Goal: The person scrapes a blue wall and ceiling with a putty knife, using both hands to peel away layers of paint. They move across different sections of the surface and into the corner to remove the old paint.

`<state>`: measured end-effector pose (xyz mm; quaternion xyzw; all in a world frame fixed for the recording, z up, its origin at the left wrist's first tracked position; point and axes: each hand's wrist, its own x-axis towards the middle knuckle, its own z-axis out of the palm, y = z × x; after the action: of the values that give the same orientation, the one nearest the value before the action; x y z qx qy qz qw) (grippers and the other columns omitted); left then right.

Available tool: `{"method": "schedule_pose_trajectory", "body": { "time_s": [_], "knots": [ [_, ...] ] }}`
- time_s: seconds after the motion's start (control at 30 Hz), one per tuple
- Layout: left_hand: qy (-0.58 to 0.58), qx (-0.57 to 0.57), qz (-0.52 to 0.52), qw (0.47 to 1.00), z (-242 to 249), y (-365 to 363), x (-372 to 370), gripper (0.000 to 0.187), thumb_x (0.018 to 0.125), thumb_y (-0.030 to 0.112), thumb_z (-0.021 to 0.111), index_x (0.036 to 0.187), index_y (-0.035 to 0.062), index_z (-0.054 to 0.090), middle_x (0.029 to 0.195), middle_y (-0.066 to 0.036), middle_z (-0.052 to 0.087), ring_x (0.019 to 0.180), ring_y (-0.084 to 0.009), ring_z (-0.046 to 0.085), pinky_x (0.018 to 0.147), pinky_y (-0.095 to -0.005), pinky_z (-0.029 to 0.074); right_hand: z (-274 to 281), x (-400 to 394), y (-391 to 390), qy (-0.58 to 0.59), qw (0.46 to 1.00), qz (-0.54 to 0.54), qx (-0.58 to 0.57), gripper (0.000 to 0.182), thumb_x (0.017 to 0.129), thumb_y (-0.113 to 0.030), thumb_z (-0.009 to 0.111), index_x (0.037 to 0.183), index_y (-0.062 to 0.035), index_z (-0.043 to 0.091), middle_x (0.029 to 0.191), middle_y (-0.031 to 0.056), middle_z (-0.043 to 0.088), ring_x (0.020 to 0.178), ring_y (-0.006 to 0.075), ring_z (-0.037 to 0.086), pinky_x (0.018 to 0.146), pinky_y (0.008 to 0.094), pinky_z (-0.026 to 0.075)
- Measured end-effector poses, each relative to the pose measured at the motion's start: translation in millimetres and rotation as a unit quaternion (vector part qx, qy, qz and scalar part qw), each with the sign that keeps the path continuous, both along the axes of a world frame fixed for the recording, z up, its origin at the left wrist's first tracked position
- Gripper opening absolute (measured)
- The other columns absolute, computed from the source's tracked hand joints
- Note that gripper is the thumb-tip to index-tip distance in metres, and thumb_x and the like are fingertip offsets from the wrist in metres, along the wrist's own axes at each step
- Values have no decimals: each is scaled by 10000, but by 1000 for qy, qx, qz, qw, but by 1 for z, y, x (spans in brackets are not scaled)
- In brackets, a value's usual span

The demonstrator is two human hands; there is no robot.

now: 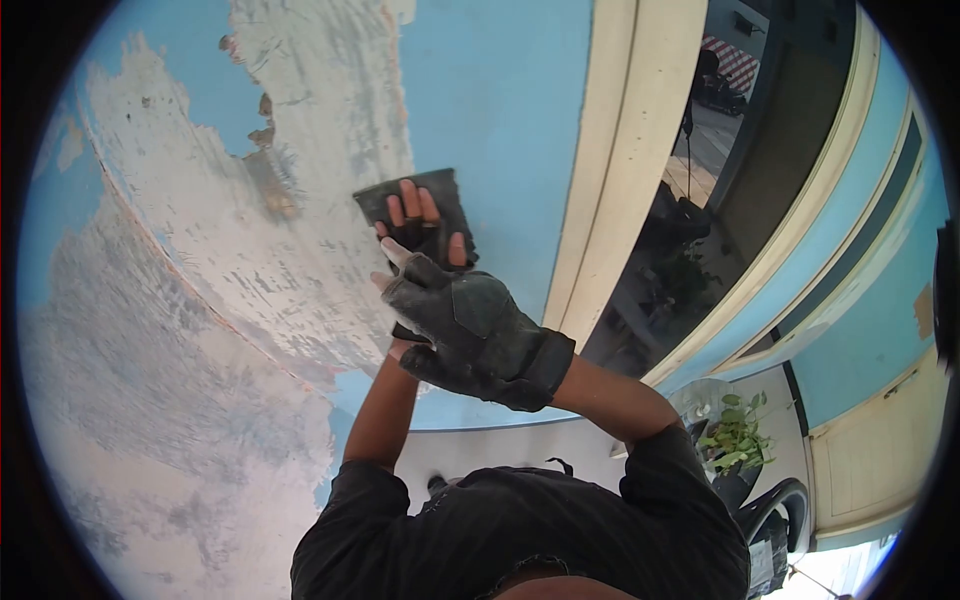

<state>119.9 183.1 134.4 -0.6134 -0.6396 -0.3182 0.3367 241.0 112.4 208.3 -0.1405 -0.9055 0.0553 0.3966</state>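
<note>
A dark, rough-looking sheet of sandpaper (447,190) lies against the wall, its upper corners showing beyond my fingers. My left hand (428,222), in a fingerless dark glove, presses it flat to the surface with the fingers spread. Across the back of that hand and its wrist rests my right hand (470,325), also in a black fingerless glove, its fingers apart and pointing left. It covers most of my left palm and wrist. Around the sheet the wall (330,110) shows scraped whitish patches beside blue paint.
A cream window frame (610,130) with dark, reflective glass (690,270) stands to the right. Chipped edges of blue paint (262,120) run along the upper left. Lower right are a potted plant (738,435), a black curved object (795,500) and a cream door (880,450).
</note>
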Motion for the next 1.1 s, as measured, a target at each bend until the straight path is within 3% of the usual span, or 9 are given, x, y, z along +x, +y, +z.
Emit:
{"method": "schedule_pose_trajectory", "body": {
  "time_s": [0.13, 0.4, 0.5, 0.67, 0.73, 0.87, 1.0, 1.07, 1.1],
  "knots": [
    [-107, 165, -130, 972, 6, 48, -53, 732, 1033, 418, 402, 1620, 23, 215, 1698, -182, 178, 1580, -363, 111, 1242, -542, 23, -7, 42, 6, -10, 996, 23, -81, 627, 815, -210, 734, 1352, 39, 529, 1443, 275, 498, 905, 413, 676, 839, 466, 544],
    [-54, 264, -159, 950, 151, 63, -90, 686, 1067, 440, 332, 1618, 42, 236, 1703, -144, 182, 1573, -355, 130, 1239, -554, 18, -29, 79, 26, -23, 993, 6, -114, 609, 830, -214, 726, 1353, 30, 530, 1461, 290, 487, 915, 414, 672, 858, 457, 536],
    [-61, 268, -153, 949, 143, 63, -86, 719, 1057, 478, 342, 1621, 46, 233, 1701, -163, 181, 1574, -364, 122, 1239, -551, 15, -31, 84, 27, -33, 987, 22, -153, 614, 829, -213, 729, 1352, 38, 527, 1408, 313, 523, 974, 426, 663, 899, 460, 536],
    [-43, 194, -133, 971, 31, 52, -75, 787, 1040, 541, 310, 1616, 11, 222, 1696, -210, 153, 1565, -408, 122, 1235, -569, 40, -50, 80, 32, -46, 985, 57, -154, 643, 821, -229, 738, 1360, 51, 524, 1349, 309, 565, 1119, 435, 637, 969, 440, 524],
    [-23, 181, -103, 978, 27, 47, -80, 784, 1041, 528, 307, 1608, -9, 230, 1689, -222, 169, 1561, -413, 137, 1235, -570, 62, -54, 79, 33, -26, 982, 93, -162, 656, 823, -242, 739, 1366, 56, 522, 1313, 307, 586, 1200, 433, 609, 1008, 433, 507],
    [26, 227, -142, 963, 114, 51, -106, 749, 1018, 505, 403, 1613, 72, 267, 1682, -167, 234, 1542, -396, 211, 1227, -573, 121, -44, 73, 33, -43, 974, 135, -179, 641, 845, -229, 727, 1377, 59, 515, 1364, 300, 560, 1180, 429, 615, 1014, 443, 495],
    [125, 313, -163, 927, 215, 67, -149, 711, 1040, 514, 412, 1584, 62, 336, 1667, -138, 288, 1532, -367, 247, 1218, -572, 136, -45, 61, 28, -3, 973, 184, -142, 677, 853, -153, 759, 1438, 21, 464, 1489, 299, 465, 1168, 452, 628, 972, 447, 519],
    [125, 310, -165, 928, 231, 61, -149, 708, 1057, 509, 376, 1581, 33, 339, 1659, -150, 306, 1529, -361, 266, 1243, -526, 130, -47, 56, 27, -17, 968, 190, -164, 683, 848, -134, 766, 1439, 17, 458, 1485, 306, 466, 1172, 463, 627, 984, 452, 517],
    [130, 317, -156, 926, 224, 63, -147, 706, 1057, 502, 383, 1584, 36, 335, 1661, -150, 302, 1534, -356, 258, 1243, -528, 130, -56, 52, 29, 19, 968, 197, -156, 654, 844, -175, 756, 1410, 21, 491, 1476, 298, 476, 1072, 436, 652, 925, 438, 532]
  ]
}}
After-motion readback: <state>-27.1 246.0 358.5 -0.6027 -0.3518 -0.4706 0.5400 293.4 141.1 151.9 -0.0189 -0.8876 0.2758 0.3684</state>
